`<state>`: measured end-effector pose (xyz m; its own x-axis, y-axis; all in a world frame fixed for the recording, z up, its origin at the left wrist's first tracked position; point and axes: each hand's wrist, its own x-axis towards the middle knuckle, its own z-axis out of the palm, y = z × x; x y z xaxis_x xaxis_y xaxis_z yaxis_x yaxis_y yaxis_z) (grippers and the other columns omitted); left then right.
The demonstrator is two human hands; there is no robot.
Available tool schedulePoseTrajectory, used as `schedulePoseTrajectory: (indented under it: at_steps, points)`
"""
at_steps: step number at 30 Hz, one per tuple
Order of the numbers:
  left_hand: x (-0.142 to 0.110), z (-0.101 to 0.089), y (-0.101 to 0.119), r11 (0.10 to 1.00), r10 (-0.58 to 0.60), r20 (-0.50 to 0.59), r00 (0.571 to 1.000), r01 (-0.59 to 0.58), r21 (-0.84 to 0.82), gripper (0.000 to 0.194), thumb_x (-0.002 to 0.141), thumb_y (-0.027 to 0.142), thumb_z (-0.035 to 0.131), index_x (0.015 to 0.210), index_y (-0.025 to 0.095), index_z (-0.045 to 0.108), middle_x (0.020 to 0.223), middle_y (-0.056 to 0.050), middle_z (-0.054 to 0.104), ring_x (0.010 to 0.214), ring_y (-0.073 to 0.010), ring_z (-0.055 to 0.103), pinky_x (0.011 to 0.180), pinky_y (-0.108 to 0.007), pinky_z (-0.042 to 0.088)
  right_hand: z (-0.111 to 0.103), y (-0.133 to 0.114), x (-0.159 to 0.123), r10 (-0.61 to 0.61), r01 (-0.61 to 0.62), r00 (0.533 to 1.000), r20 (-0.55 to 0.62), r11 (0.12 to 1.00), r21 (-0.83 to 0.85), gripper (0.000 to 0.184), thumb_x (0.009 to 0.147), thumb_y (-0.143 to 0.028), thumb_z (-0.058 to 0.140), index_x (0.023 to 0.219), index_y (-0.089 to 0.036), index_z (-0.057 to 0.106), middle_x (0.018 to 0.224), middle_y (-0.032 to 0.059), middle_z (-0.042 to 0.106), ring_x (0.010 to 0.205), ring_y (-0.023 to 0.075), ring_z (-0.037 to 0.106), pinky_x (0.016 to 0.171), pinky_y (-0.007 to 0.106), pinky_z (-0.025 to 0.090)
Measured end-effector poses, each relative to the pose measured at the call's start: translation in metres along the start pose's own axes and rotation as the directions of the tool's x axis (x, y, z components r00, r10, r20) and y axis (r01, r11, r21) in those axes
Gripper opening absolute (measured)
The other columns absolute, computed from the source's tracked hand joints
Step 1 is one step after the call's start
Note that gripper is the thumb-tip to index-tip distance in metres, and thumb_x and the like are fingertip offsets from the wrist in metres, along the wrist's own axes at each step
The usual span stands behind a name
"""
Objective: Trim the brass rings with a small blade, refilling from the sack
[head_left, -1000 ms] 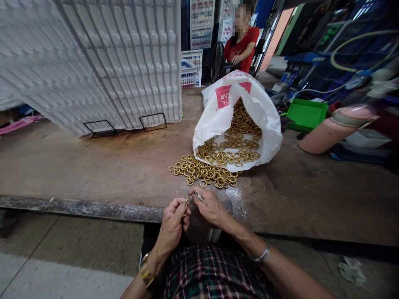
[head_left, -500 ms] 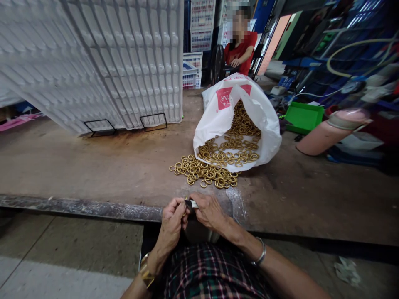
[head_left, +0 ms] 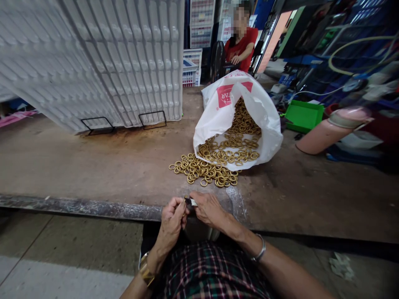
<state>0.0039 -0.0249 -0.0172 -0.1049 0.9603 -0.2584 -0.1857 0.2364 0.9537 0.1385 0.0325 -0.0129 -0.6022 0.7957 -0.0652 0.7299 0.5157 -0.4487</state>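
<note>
My left hand point(head_left: 172, 220) is closed in a pinch near the table's front edge. A sliver of gold colour shows at its fingertips, like one of the brass rings, mostly hidden by the fingers. Against it, my right hand point(head_left: 212, 211) grips a small tool point(head_left: 193, 202) with a white part and a dark end, its kind not clear. Beyond both hands lies a pile of brass rings point(head_left: 204, 172), spilling from the mouth of a white plastic sack point(head_left: 270, 137) with red print. More rings fill the sack.
White ribbed plastic trays point(head_left: 131, 62) stand upright at the left on black wire stands point(head_left: 152, 119). On the right are a green tray point(head_left: 304, 116) and a pink bottle point(head_left: 321, 135). Behind the wooden table point(head_left: 93, 170), a person in a red shirt point(head_left: 249, 39) sits near stacked crates point(head_left: 202, 25).
Both hands stay together in nearly the same place, with the tool's dark end shifted slightly at the left fingertips. The view has tilted a little; the rings and sack look unmoved.
</note>
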Motion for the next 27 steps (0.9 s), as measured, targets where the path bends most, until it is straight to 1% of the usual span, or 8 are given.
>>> schedulePoseTrajectory:
  at_steps: [4,8,11,14,17,20,24,27]
  points:
    - [-0.004,-0.002,0.001,0.999,-0.029,0.014,0.999,0.029,-0.039,0.032,0.078,0.048,0.055,0.071,0.017,0.049,0.055,0.006,0.045,0.039,-0.0039,0.035,0.036,-0.015,0.028,-0.006,-0.001,0.003,0.02,-0.017,0.998,0.06,0.999,-0.05,0.024,0.073,-0.012,0.04,0.09,-0.016,0.057,0.073,0.006,0.064,0.059,0.0155,0.054,0.053,0.026,0.026]
    - [-0.012,0.003,0.013,0.99,-0.053,0.123,0.991,0.069,-0.124,0.028,0.077,0.044,0.058,0.074,0.017,0.052,0.057,0.005,0.047,0.038,-0.0033,0.035,0.034,-0.016,0.029,-0.008,0.004,0.007,0.096,-0.091,0.994,0.051,0.991,-0.102,0.025,0.075,-0.013,0.04,0.093,-0.016,0.056,0.077,0.0086,0.066,0.065,0.0172,0.057,0.055,0.026,0.028]
    - [-0.014,0.009,0.025,0.95,-0.078,0.172,0.982,0.126,-0.286,0.028,0.074,0.042,0.063,0.071,0.017,0.05,0.057,0.005,0.049,0.038,-0.0041,0.037,0.033,-0.016,0.029,-0.007,0.011,0.006,0.173,-0.171,0.985,0.006,0.977,-0.126,0.025,0.074,-0.013,0.042,0.095,-0.016,0.054,0.081,0.0082,0.066,0.069,0.0178,0.059,0.057,0.026,0.03]
    - [-0.011,0.012,0.029,0.883,-0.135,0.151,0.979,0.188,-0.431,0.031,0.073,0.042,0.064,0.068,0.016,0.047,0.061,0.003,0.052,0.042,-0.0049,0.04,0.035,-0.016,0.03,-0.007,0.017,0.002,0.24,-0.254,0.964,-0.112,0.959,-0.129,0.025,0.076,-0.012,0.042,0.099,-0.018,0.05,0.089,0.0069,0.065,0.076,0.0182,0.06,0.06,0.026,0.031]
    - [-0.007,0.011,0.026,0.84,-0.209,0.128,0.97,0.245,-0.484,0.031,0.071,0.04,0.066,0.068,0.015,0.048,0.065,0.0,0.055,0.047,-0.0059,0.045,0.037,-0.017,0.031,-0.009,0.021,0.001,0.29,-0.317,0.94,-0.178,0.938,-0.142,0.023,0.081,-0.013,0.041,0.102,-0.02,0.047,0.096,0.0069,0.064,0.082,0.0184,0.06,0.063,0.026,0.033]
    - [-0.005,0.006,0.022,0.807,-0.247,0.151,0.957,0.289,-0.515,0.029,0.07,0.036,0.068,0.071,0.016,0.047,0.065,0.0,0.056,0.046,-0.0058,0.045,0.038,-0.016,0.029,-0.011,0.022,0.005,0.327,-0.356,0.931,-0.164,0.913,-0.199,0.022,0.081,-0.011,0.042,0.1,-0.02,0.048,0.094,0.0076,0.064,0.08,0.0192,0.061,0.062,0.027,0.034]
    - [-0.001,-0.001,0.019,0.744,-0.248,0.221,0.943,0.332,-0.58,0.024,0.069,0.029,0.069,0.082,0.017,0.053,0.063,0.002,0.053,0.046,-0.0052,0.044,0.038,-0.015,0.029,-0.009,0.023,0.01,0.321,-0.348,0.936,-0.144,0.904,-0.249,0.026,0.077,-0.008,0.043,0.101,-0.018,0.049,0.086,0.0082,0.065,0.073,0.0194,0.061,0.06,0.027,0.033]
    - [0.002,-0.004,0.018,0.685,-0.287,0.207,0.935,0.352,-0.637,0.024,0.065,0.025,0.072,0.078,0.014,0.056,0.066,0.0,0.055,0.051,-0.006,0.049,0.039,-0.014,0.03,-0.007,0.024,0.006,0.23,-0.247,0.968,-0.102,0.944,-0.218,0.028,0.075,-0.009,0.044,0.1,-0.018,0.051,0.082,0.0069,0.066,0.071,0.0177,0.06,0.06,0.026,0.033]
